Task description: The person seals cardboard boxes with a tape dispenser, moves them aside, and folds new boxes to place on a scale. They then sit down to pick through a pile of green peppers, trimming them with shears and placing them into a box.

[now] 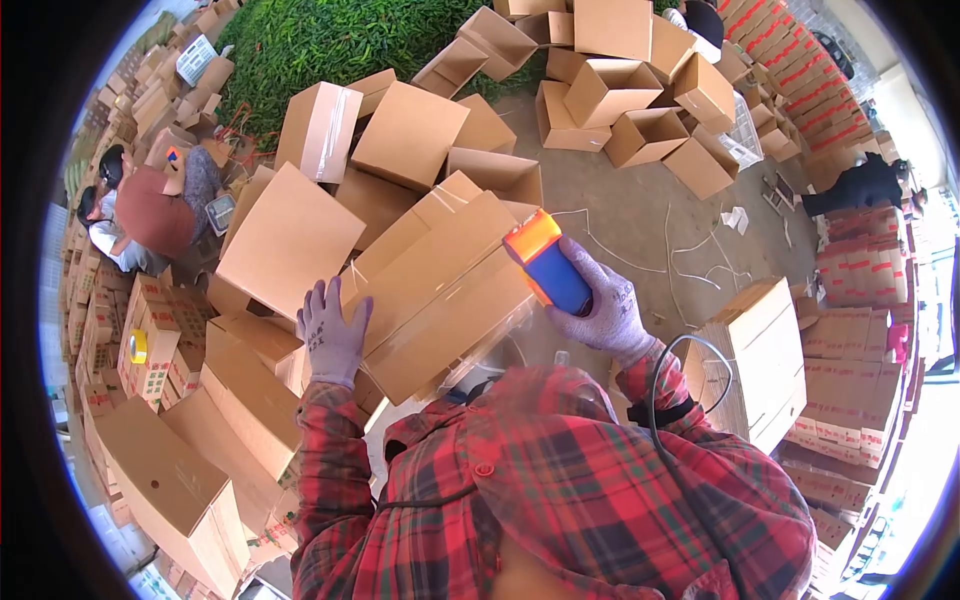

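A cardboard box (440, 290) with its long flaps folded together lies in front of my body, tilted. My left hand (334, 335), in a pale purple glove, rests with spread fingers at the box's left end. In my right hand (605, 305), gloved the same way, is a blue and orange tape dispenser (550, 265), held at the box's right end. The dispenser's orange head is at the box's upper right corner. A dark cable hangs beside my right forearm.
Open cardboard boxes (410, 135) are piled ahead and to the left. Flattened cartons (750, 360) stand at the right. White straps (670, 265) lie on the floor. Behind are a green heap (330, 50) and, at the left, people (155, 210). Another person (855, 190) is at the right.
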Motion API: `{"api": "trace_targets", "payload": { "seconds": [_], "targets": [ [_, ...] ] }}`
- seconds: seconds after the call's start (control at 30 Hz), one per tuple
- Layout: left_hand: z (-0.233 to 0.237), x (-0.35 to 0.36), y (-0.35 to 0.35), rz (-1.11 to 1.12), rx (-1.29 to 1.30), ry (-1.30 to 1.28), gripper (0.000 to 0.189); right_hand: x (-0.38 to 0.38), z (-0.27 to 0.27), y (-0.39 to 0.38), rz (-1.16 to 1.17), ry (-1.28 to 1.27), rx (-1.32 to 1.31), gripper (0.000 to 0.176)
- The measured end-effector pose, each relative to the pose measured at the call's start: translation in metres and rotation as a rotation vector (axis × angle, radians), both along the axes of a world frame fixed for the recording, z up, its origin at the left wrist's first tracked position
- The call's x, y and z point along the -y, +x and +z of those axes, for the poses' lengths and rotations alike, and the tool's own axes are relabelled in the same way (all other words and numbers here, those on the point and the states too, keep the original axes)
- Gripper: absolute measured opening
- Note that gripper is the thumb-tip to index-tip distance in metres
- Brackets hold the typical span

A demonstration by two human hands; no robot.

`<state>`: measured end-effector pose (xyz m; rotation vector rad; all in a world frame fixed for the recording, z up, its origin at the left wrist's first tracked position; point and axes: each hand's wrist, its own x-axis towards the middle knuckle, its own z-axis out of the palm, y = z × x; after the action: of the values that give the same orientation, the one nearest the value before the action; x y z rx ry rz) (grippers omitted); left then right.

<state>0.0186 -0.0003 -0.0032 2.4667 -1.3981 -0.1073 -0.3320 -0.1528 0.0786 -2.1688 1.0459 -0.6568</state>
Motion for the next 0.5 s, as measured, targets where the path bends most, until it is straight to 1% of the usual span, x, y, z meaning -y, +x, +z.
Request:
{"api": "trace_targets", "payload": {
  "seconds": [0.13, 0.2, 0.23, 0.3, 0.37, 0.4, 0.47, 0.5],
  "targets": [
    [0.0, 0.002, -0.021, -0.092, 0.227, -0.016, 0.075, -0.008, -0.011, -0.002, -0.03, -0.027, 0.046, 0.076],
    [-0.013, 0.007, -0.029, -0.133, 0.367, -0.043, 0.077, -0.003, -0.035, -0.014, -0.114, -0.032, 0.145, 0.077],
    [-0.026, 0.007, -0.025, -0.087, 0.208, -0.031, 0.078, -0.001, -0.043, -0.02, -0.167, -0.034, 0.192, 0.078],
    [-0.054, 0.002, -0.005, 0.0, -0.114, 0.01, 0.078, 0.001, -0.05, -0.031, -0.282, 0.085, 0.263, 0.08],
    [-0.047, -0.001, 0.002, 0.046, -0.189, 0.056, 0.076, 0.006, -0.061, -0.045, -0.378, 0.164, 0.325, 0.085],
    [-0.045, -0.006, 0.007, 0.073, -0.222, 0.086, 0.075, 0.006, -0.065, -0.052, -0.435, 0.189, 0.314, 0.085],
    [-0.054, -0.022, 0.017, 0.11, -0.201, 0.035, 0.071, 0.004, -0.076, -0.064, -0.546, 0.251, 0.292, 0.085],
    [-0.059, -0.03, 0.024, 0.132, -0.188, 0.008, 0.069, 0.004, -0.095, -0.07, -0.578, 0.294, 0.352, 0.086]
  ]
}}
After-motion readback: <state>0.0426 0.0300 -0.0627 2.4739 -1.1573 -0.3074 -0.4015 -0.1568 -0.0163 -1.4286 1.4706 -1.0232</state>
